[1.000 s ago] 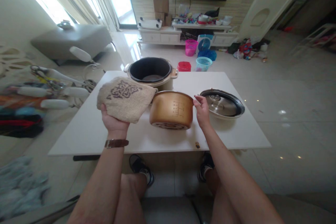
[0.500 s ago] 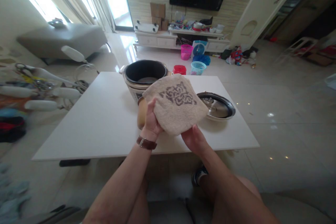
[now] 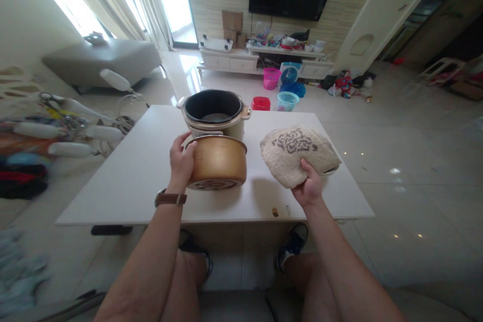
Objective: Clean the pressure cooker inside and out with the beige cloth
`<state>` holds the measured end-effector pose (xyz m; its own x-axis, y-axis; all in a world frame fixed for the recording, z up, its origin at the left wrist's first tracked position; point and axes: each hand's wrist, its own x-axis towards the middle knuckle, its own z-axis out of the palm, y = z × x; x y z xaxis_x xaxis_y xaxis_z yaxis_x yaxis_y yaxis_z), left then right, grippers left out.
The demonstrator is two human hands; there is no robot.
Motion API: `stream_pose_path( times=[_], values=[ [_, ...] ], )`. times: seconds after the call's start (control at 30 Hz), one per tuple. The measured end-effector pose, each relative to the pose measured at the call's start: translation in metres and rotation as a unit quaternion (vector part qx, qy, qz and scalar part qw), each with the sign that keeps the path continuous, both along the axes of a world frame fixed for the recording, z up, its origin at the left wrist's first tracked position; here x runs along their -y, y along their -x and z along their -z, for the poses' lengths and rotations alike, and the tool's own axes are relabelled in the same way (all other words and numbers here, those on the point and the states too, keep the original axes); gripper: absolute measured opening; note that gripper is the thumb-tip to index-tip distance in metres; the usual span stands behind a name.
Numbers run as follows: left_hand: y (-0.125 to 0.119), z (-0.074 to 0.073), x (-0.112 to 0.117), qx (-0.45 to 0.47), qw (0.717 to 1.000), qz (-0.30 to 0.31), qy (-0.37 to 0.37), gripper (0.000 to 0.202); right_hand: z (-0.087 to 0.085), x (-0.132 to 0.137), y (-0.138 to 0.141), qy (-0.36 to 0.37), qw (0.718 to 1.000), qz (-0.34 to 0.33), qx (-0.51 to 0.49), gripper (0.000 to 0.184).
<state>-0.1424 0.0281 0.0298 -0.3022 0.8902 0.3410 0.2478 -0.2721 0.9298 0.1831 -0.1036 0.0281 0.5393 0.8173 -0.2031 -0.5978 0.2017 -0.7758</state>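
My left hand (image 3: 181, 160) grips the left side of a gold inner pot (image 3: 219, 161). The pot is tilted in front of the cooker, and its dark, ringed underside shows. Behind it on the white table (image 3: 124, 176) stands a cream pressure cooker body (image 3: 215, 113) with a black inside and no lid on it. In my right hand (image 3: 309, 186) is a beige towel (image 3: 283, 163) with a dark pattern, the thumb pressed on top. The towel is held over the cooker lid (image 3: 330, 171), which it hides except for a sliver of rim.
A small brown bit (image 3: 274, 212) lies near the table's front edge. Past the table stand a red stool (image 3: 261, 104), a light blue basket (image 3: 288, 101) and a pink basket (image 3: 271, 78). White padded rods (image 3: 71, 149) are at the left.
My left hand has let go of the towel and taken hold of the inner pot. My right hand has carried the towel to the right, over the lid.
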Motion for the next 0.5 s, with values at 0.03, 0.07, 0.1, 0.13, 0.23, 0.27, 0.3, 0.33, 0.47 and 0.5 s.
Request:
stream_pose_path(
  times=[0.03, 0.07, 0.1, 0.13, 0.23, 0.27, 0.3, 0.33, 0.47, 0.5],
  values=[
    [0.006, 0.003, -0.002, -0.009, 1.000, 0.013, 0.021, 0.032, 0.004, -0.004, 0.003, 0.018, 1.000, 0.007, 0.012, 0.042],
    [0.010, 0.004, -0.003, -0.016, 0.999, 0.021, 0.034, 0.031, 0.009, -0.008, 0.007, 0.035, 0.999, 0.014, 0.024, 0.045],
    [0.013, 0.005, -0.003, -0.025, 0.998, 0.027, 0.043, 0.029, 0.013, -0.011, 0.011, 0.048, 0.998, 0.023, 0.037, 0.048],
    [0.016, 0.006, -0.003, -0.035, 0.998, 0.031, 0.049, 0.027, 0.017, -0.014, 0.016, 0.056, 0.997, 0.033, 0.052, 0.051],
    [0.019, 0.005, -0.001, -0.056, 0.995, 0.044, 0.069, 0.035, 0.026, -0.020, 0.029, 0.060, 0.989, 0.041, 0.126, 0.056],
    [0.019, 0.005, 0.000, -0.060, 0.994, 0.049, 0.073, 0.042, 0.028, -0.021, 0.032, 0.057, 0.984, 0.033, 0.163, 0.055],
    [0.017, 0.004, 0.001, -0.064, 0.994, 0.051, 0.075, 0.047, 0.030, -0.021, 0.035, 0.051, 0.978, 0.020, 0.204, 0.052],
    [0.016, 0.004, 0.002, -0.069, 0.993, 0.052, 0.076, 0.050, 0.032, -0.021, 0.038, 0.041, 0.968, 0.003, 0.247, 0.049],
    [0.008, 0.006, 0.003, -0.086, 0.991, 0.067, 0.082, 0.057, 0.041, -0.019, 0.051, -0.021, 0.910, -0.087, 0.404, 0.038],
    [0.006, 0.007, 0.003, -0.089, 0.990, 0.072, 0.086, 0.058, 0.043, -0.019, 0.055, -0.032, 0.895, -0.104, 0.432, 0.036]
  ],
)
